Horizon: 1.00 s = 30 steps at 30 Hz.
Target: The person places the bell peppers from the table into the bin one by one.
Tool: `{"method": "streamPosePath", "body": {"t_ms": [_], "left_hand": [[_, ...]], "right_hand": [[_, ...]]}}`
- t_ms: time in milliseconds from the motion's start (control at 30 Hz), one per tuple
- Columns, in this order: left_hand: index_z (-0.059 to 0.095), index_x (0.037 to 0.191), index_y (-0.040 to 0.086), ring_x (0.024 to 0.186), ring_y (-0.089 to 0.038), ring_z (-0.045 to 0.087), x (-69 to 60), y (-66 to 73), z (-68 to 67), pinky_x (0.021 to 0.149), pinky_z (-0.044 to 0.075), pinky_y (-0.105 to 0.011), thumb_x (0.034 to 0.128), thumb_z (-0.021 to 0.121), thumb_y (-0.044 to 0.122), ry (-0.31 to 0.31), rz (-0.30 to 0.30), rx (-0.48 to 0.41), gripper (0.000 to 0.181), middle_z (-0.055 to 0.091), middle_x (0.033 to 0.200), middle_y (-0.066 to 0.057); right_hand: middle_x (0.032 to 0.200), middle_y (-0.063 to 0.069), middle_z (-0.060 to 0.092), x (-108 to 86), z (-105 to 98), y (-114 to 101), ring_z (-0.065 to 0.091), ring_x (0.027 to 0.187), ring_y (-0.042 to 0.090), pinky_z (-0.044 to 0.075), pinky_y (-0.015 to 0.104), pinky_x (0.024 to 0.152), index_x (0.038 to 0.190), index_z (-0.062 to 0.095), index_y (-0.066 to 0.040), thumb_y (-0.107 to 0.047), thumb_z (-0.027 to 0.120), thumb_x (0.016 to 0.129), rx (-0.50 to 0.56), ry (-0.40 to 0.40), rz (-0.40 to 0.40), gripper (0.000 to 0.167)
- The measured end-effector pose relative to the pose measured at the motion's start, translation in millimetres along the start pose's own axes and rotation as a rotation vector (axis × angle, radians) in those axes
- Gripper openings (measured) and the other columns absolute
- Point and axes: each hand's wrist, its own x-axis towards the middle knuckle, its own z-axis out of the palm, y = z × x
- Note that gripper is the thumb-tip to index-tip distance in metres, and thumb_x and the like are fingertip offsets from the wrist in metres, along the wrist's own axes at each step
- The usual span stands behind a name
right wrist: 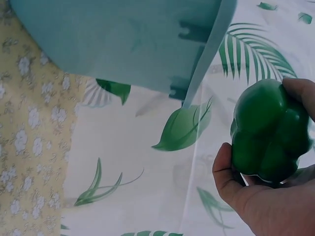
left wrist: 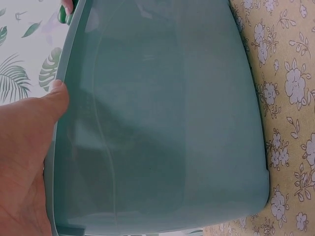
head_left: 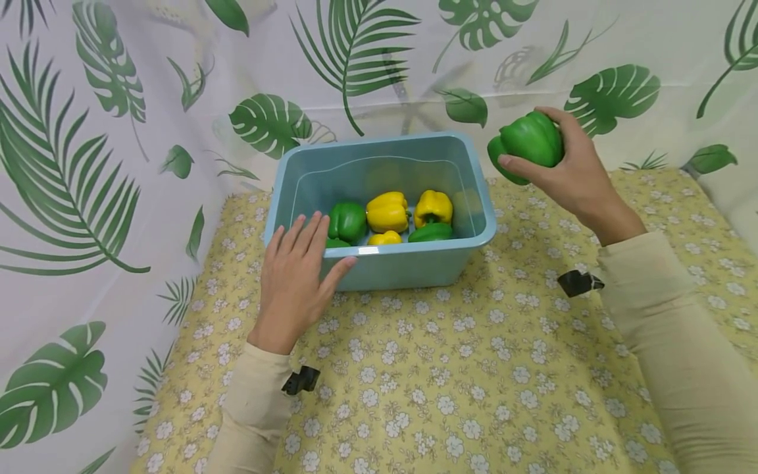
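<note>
In the head view my right hand (head_left: 583, 174) grips a green bell pepper (head_left: 533, 138), held up beyond the right end of a blue-grey plastic bin (head_left: 408, 266). The right wrist view shows the lobed green pepper (right wrist: 268, 132) between thumb and fingers. My left hand (head_left: 296, 283) rests on the bin's front rim near its left corner, fingers stretched out. In the left wrist view, the left thumb (left wrist: 58, 98) lies against the rim. Inside the bin are yellow bell peppers (head_left: 387, 212) and green ones (head_left: 348, 222), some partly hidden by the front wall.
Under the bin lies a yellow floral cloth (head_left: 414, 368). A white sheet with green leaf prints (head_left: 195, 79) hangs behind and at the left. Small black devices sit at both wrists, one by the left sleeve (head_left: 243, 401) and one by the right sleeve (head_left: 663, 316).
</note>
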Motion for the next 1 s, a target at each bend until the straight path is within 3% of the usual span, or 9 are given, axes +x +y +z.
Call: {"method": "streamPosePath", "body": {"t_ms": [1000], "left_hand": [[0.039, 0.157, 0.006, 0.148, -0.033, 0.033, -1.3, -2.3, 0.9, 0.125, 0.015, -0.048, 0.1003, 0.057, 0.052, 0.020, 0.020, 0.017, 0.075, 0.041, 0.158, -0.013]], "right_hand": [[0.150, 0.012, 0.039, -3.6, 28, -30, 0.049, 0.112, 0.023, 0.048, 0.027, 0.081, 0.160, 0.028, -0.028, -0.023, 0.079, 0.089, -0.007, -0.050, -0.151, 0.087]]}}
